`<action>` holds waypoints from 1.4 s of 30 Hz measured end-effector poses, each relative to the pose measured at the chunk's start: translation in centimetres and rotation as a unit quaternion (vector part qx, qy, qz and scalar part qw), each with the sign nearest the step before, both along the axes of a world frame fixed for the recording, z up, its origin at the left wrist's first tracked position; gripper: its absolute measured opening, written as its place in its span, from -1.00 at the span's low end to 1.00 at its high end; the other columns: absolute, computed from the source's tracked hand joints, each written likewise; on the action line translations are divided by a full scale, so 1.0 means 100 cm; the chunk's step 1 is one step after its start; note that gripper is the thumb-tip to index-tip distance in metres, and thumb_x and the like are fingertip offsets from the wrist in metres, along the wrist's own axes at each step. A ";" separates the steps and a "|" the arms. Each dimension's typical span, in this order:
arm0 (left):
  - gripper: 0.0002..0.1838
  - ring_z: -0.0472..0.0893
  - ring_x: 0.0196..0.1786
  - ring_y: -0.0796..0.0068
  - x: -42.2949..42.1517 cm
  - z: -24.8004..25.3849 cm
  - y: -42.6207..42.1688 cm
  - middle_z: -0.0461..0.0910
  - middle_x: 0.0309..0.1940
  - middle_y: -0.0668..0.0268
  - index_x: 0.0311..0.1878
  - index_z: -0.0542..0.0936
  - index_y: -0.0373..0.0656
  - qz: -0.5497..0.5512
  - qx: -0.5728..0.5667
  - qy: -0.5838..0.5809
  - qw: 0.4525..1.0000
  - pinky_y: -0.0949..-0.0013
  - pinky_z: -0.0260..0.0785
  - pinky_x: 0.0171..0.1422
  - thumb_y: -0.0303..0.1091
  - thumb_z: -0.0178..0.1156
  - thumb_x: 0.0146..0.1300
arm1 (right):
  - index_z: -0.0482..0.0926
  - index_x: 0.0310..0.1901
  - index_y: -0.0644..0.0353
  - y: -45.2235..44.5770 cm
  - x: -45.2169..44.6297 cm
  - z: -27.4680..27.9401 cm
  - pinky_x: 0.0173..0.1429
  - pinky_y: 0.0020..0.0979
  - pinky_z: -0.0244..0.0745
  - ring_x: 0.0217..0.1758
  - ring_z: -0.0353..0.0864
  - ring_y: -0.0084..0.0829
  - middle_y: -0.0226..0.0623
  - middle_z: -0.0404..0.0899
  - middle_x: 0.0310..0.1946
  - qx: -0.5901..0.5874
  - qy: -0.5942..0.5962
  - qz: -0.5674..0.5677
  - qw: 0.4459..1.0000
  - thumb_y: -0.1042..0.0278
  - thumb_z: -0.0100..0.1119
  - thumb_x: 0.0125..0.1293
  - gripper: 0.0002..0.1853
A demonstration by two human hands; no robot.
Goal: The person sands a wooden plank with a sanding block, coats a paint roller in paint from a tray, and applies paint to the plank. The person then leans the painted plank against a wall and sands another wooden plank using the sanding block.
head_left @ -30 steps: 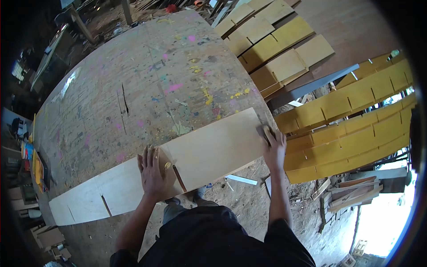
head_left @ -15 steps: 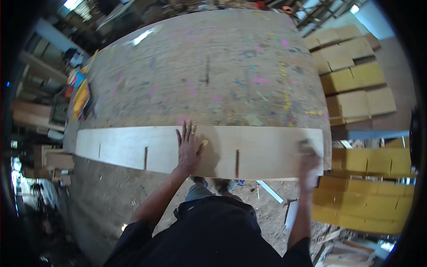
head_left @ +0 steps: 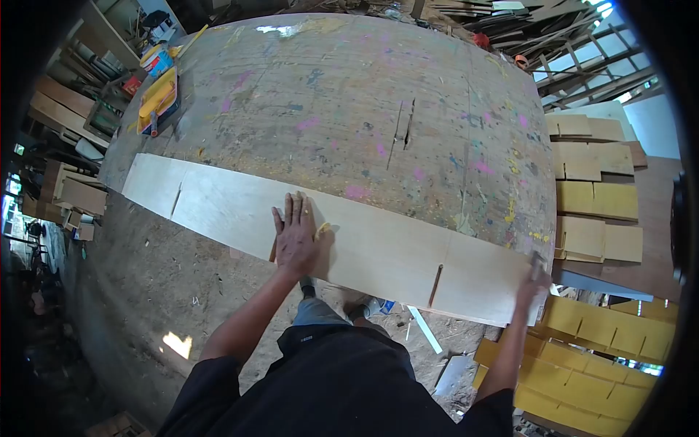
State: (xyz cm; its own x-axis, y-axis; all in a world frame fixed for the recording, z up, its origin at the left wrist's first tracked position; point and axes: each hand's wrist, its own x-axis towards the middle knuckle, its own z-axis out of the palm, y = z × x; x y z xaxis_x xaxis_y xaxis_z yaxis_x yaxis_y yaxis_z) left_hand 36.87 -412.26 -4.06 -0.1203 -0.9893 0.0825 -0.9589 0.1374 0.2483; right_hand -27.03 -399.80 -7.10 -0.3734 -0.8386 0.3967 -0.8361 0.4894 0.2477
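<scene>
A long pale plywood board (head_left: 371,244) with narrow slots lies along the near edge of the worktable. My left hand (head_left: 297,244) rests flat on its middle, fingers stretched forward, with something yellow at the thumb. At the board's right end is my right hand (head_left: 535,285), closed around a small greyish block (head_left: 537,261). Motion blurs the block, so its exact kind is unclear.
The paint-stained worktable (head_left: 328,109) spreads beyond the board. A paint tray (head_left: 159,102) with yellow paint and a paint tub (head_left: 154,60) stand at its left. Yellow slotted boards (head_left: 608,328) and stacked pale panels (head_left: 597,200) lie on the right. Scraps litter the floor.
My view has turned, so the board now slants down to the right. The right hand with the block has shifted to the board's right end; the left hand stays flat on the middle.
</scene>
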 end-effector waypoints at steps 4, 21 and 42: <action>-0.09 -0.15 0.79 -0.16 0.010 -0.005 -0.001 0.04 0.71 -0.14 0.65 0.10 -0.46 -0.014 -0.010 0.018 1.000 -0.33 -0.47 0.78 0.02 0.15 0.50 | 0.61 0.41 0.03 -0.052 0.058 -0.061 0.03 -0.28 0.60 -0.11 0.63 -0.37 -0.26 0.71 0.11 -0.088 -0.080 0.115 0.986 0.45 0.06 0.52 -0.53; -0.09 -0.09 0.78 -0.09 0.301 -0.028 -0.062 0.10 0.70 -0.09 0.64 0.19 -0.39 0.142 -0.030 -0.058 0.988 -0.26 -0.38 0.79 0.22 0.04 0.56 | 0.46 0.47 0.12 -0.156 0.450 -0.057 0.59 0.18 0.14 0.38 0.42 0.08 -0.03 0.52 0.23 -0.081 -0.181 0.322 0.926 0.41 0.17 0.45 -0.45; -0.16 -0.05 0.79 0.00 0.303 -0.025 -0.073 0.15 0.69 0.00 0.63 0.24 -0.32 0.126 -0.058 -0.034 0.990 -0.19 -0.38 0.81 0.15 0.05 0.54 | 0.69 0.28 -0.07 -0.237 0.641 0.010 0.45 0.11 0.26 0.21 0.53 0.01 -0.09 0.68 -0.05 0.072 -0.325 0.379 0.864 0.42 0.15 0.32 -0.52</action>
